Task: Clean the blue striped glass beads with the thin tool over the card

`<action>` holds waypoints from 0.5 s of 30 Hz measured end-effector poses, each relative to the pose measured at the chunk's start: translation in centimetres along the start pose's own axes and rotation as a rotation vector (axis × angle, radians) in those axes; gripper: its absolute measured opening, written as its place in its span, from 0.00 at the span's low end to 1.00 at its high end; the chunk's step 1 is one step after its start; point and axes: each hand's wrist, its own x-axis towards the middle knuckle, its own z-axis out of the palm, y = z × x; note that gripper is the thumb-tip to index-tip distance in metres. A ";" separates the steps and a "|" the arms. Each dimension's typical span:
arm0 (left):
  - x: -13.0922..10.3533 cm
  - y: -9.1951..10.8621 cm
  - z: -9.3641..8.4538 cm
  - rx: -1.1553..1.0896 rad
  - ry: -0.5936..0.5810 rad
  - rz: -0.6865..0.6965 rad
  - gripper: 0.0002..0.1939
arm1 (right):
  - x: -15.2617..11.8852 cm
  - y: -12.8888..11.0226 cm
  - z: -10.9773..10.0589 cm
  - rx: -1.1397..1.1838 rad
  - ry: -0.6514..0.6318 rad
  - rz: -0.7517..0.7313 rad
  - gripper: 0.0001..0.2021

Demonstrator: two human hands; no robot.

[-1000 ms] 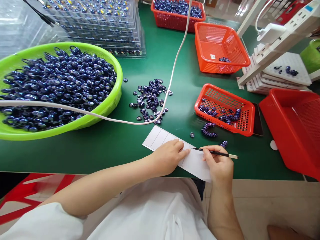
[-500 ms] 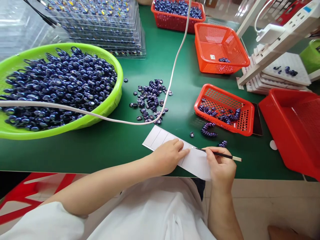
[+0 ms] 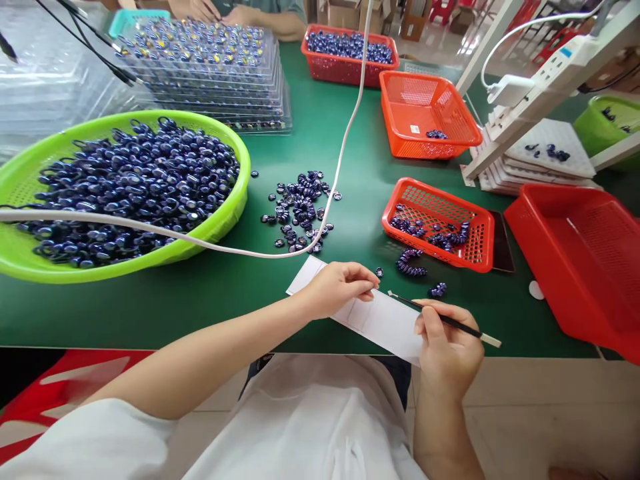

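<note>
My right hand (image 3: 450,343) grips a slim black pen-like tool (image 3: 463,325) with a pale rear end. A tiny whitish piece (image 3: 390,293) shows at its thin tip, just above a white paper strip (image 3: 383,327) with printed lines. Over the strip's upper edge is my left hand (image 3: 340,288), its thumb and fingers brought together. Whether something sits between those fingertips is hidden. A single dark-blue shiny piece (image 3: 379,272) lies just beyond them. Farther right are a curved row of such pieces (image 3: 411,263) and a short row (image 3: 437,290).
A green basket (image 3: 245,157) heaped with dark-blue looped pieces stands left, beside loose pieces (image 3: 300,207). A white cable (image 3: 345,143) crosses the table. Red baskets (image 3: 393,223) and a red bin (image 3: 550,280) stand right. Stacked clear trays (image 3: 210,87) and a co-worker's hands (image 3: 220,13) are behind.
My left hand has lifted off the strip and its fingers have drawn together near the upper edge. The tool's tip has come away from the paper, with the whitish piece on it. The view has tilted up.
</note>
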 end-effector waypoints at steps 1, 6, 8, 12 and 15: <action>0.4 0.1 0.3 -0.086 -0.016 -0.027 0.03 | -0.2 0.2 0.2 0.053 0.013 0.018 0.08; 1.4 -0.8 1.4 -0.228 -0.019 -0.082 0.07 | -0.4 1.8 1.2 0.266 -0.031 0.159 0.09; 1.5 -1.3 1.6 -0.222 -0.016 -0.092 0.08 | -0.3 2.2 1.2 0.302 -0.085 0.186 0.10; 1.5 -1.9 1.7 -0.238 0.006 -0.095 0.07 | 0.0 2.4 1.2 0.345 -0.206 0.200 0.08; 1.6 -2.3 1.7 -0.254 0.010 -0.074 0.08 | 0.0 2.4 1.1 0.349 -0.253 0.202 0.08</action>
